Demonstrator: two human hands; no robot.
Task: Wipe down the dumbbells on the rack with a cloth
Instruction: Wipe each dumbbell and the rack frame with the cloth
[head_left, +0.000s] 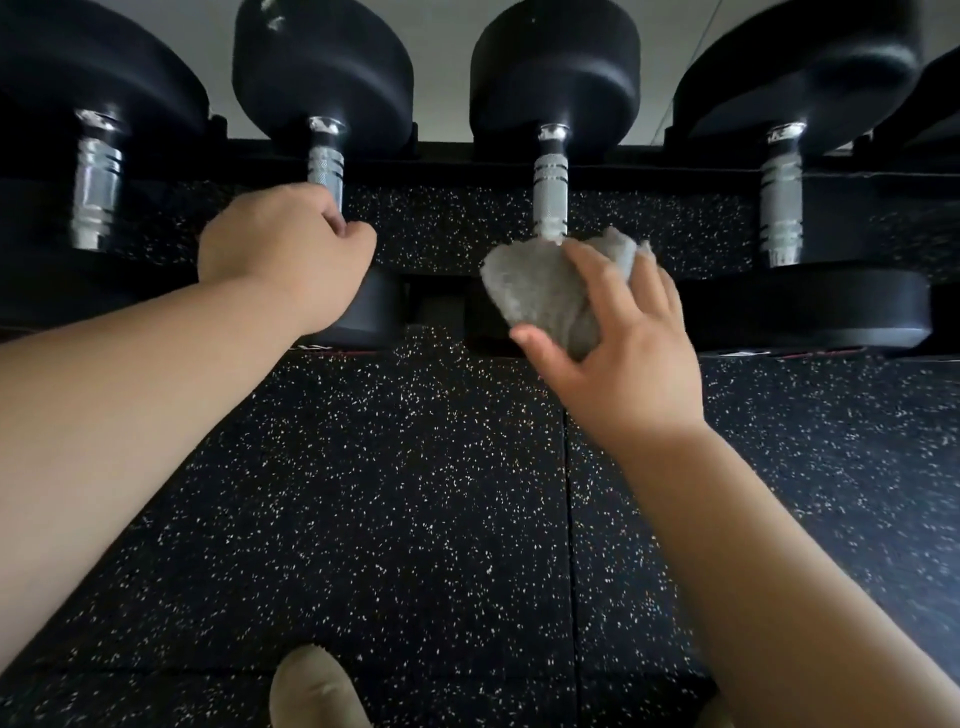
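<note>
fingers (602, 280) round grey cloth (535, 291) against racked dumbbell (550, 192)

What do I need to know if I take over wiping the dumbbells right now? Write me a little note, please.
Left hand: grips the handle of the second dumbbell from the left.
Right hand: holds the grey cloth, pressed on the near end of the third dumbbell, where the handle meets the weight.
Things: the dumbbells lie in a row on the rack. Neither hand touches the leftmost dumbbell or the rightmost dumbbell.
Done: the picture does not show which ones are already wiped.
Left: finish the third dumbbell, then wipe any not yet cleaned.
</note>
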